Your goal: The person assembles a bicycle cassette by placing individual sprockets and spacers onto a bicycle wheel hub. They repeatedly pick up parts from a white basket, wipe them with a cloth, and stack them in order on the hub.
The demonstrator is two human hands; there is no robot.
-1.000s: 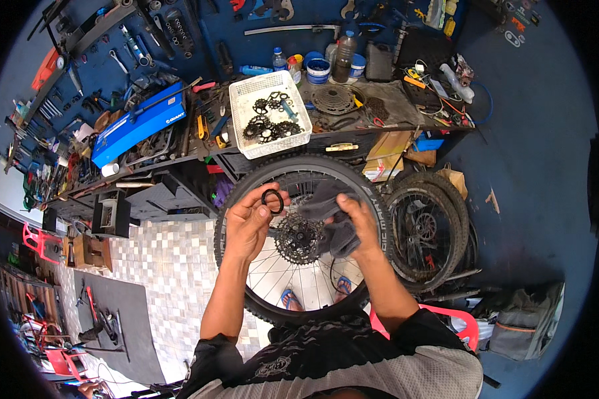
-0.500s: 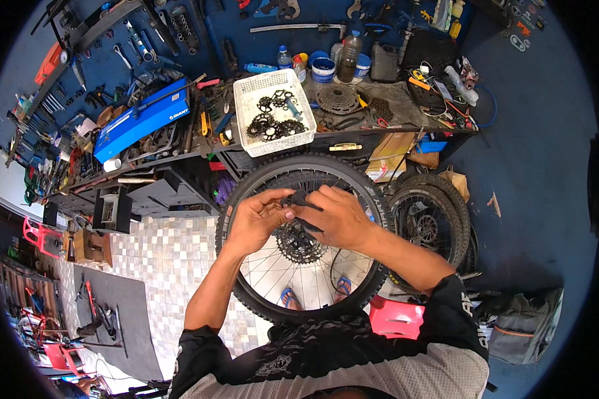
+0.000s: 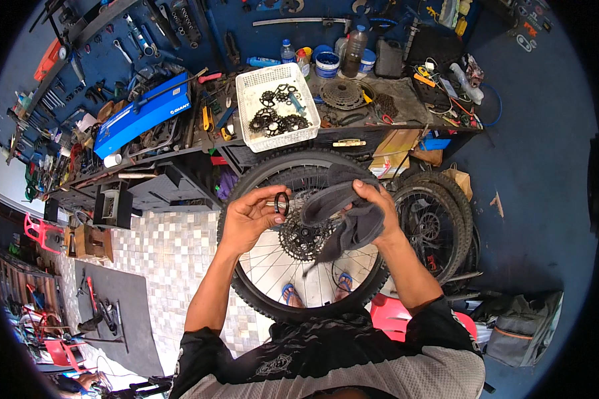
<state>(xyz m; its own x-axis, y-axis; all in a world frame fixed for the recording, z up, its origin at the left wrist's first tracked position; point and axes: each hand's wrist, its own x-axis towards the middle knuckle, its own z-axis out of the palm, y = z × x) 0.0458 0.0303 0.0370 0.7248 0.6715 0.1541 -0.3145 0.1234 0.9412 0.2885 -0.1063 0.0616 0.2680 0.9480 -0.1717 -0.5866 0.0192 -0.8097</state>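
Pinched between the thumb and fingers of my left hand (image 3: 249,219) is a small black ring (image 3: 281,203), held upright above the wheel. My right hand (image 3: 381,209) grips a dark grey cloth (image 3: 353,223), whose folds hang loosely toward the ring without touching it. Below both hands lies a bicycle wheel (image 3: 251,302) with a knobby tyre and thin spokes. Its black cassette (image 3: 299,247) sits at the hub, partly behind the cloth. Beyond the wheel, a white perforated basket (image 3: 283,141) on the bench holds several black sprockets (image 3: 266,122) and a light blue tool (image 3: 295,102).
The bench carries a large sprocket (image 3: 346,94), a chain (image 3: 385,104), bottles (image 3: 355,52), blue tubs (image 3: 326,66) and a blue box (image 3: 143,116). More wheels (image 3: 439,229) lean at the right. A red stool (image 3: 387,319) stands close by my right side.
My hands have drawn apart; the right moved right with the cloth, which now hangs unfolded. The ring, hidden before, now shows in my left fingers.
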